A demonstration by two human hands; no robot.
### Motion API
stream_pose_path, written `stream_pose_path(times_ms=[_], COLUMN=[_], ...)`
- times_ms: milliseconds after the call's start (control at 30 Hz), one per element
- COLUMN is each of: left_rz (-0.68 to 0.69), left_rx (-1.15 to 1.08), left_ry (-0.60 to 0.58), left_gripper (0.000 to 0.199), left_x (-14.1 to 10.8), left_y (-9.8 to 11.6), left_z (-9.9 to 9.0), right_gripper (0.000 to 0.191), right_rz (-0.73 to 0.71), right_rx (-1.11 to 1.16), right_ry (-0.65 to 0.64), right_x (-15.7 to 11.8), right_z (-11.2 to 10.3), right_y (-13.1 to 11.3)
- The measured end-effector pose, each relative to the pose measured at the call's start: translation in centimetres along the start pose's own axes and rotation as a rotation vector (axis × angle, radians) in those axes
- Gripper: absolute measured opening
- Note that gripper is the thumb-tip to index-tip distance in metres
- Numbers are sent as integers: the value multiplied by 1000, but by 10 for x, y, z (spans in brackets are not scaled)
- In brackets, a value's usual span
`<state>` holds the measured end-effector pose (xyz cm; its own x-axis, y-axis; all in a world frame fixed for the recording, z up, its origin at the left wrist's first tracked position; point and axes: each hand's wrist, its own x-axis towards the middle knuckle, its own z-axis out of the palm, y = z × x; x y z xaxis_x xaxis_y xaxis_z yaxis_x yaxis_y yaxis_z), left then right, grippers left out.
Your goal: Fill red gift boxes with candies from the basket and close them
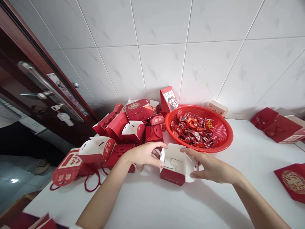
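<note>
An open-topped red gift box (172, 176) with a white inside stands on the white table in front of me. Its flaps are up, and the folded tabs of its bottom show within; nothing else lies in it. At its left side, my left hand (144, 155) pinches the edge flap between thumb and fingers. My right hand (209, 167) holds the right flap, thumb low and fingers along the upper edge. Just behind the box sits a red plastic basket (227, 135) with many red-wrapped candies (194, 130) in it.
Several red gift boxes (140, 109) crowd the table's left and back. More red boxes (277, 127) stand at the right, near a flat red piece with a gold emblem (294, 183). A tiled wall (162, 63) closes the back. At left is a door with keys (64, 117); a person's shoe (42, 167) shows beyond.
</note>
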<state>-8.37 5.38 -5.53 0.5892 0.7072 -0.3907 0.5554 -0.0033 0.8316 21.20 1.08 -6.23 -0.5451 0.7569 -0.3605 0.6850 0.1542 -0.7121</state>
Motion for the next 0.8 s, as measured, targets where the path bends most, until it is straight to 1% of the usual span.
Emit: stream_pose_path(times_ms=[67, 100, 167, 200, 267, 367, 400, 467, 533, 567, 633, 733, 767, 800], left_rz=[33, 44, 22, 4, 2, 153, 202, 331, 440, 468, 457, 336, 290, 247], left_rx=[-79, -108, -116, -82, 55, 285, 328, 361, 368, 376, 423, 521, 541, 554], left_ry=[-47, -71, -95, -81, 0, 200, 233, 256, 230, 215, 201, 228, 222, 206], left_gripper=[62, 58, 57, 58, 62, 63, 60, 44, 33, 30, 29, 29, 37, 50], left_x=[4, 6, 6, 4, -4, -18, -21, -24, -22, -21, -19, -20, -21, -21], left_y=[-3, -5, -9, -11, -10, 0, 5, 14, 21, 24, 28, 31, 31, 30], left_z=[-5, -6, -7, -6, -1, 9, 11, 16, 21, 23, 25, 25, 24, 23], right_gripper=[80, 80, 80, 79, 79, 77, 78, 79, 80, 81, 81, 81, 81, 81], right_rz=[9, 10, 5, 2, -5, -30, -42, -57, -56, -57, -70, -86, -84, -82], right_rx=[-1, 1, 11, 13, -1, -31, -30, -15, -5, -5, -7, -3, -1, 2], right_ry=[-4, -4, 0, 3, 13, 21, 19, 14, 15, 17, 20, 20, 22, 24], right_x=[0, 0, 0, 0, 0, 1, 2, 3, 2, 2, 1, 1, 2, 3], right_z=[-1, -1, -2, -2, -2, -2, -1, -1, -1, -1, -1, -1, -1, -1], right_y=[1, 1, 1, 0, 0, -1, -1, -1, -1, -1, -1, -2, -2, -2])
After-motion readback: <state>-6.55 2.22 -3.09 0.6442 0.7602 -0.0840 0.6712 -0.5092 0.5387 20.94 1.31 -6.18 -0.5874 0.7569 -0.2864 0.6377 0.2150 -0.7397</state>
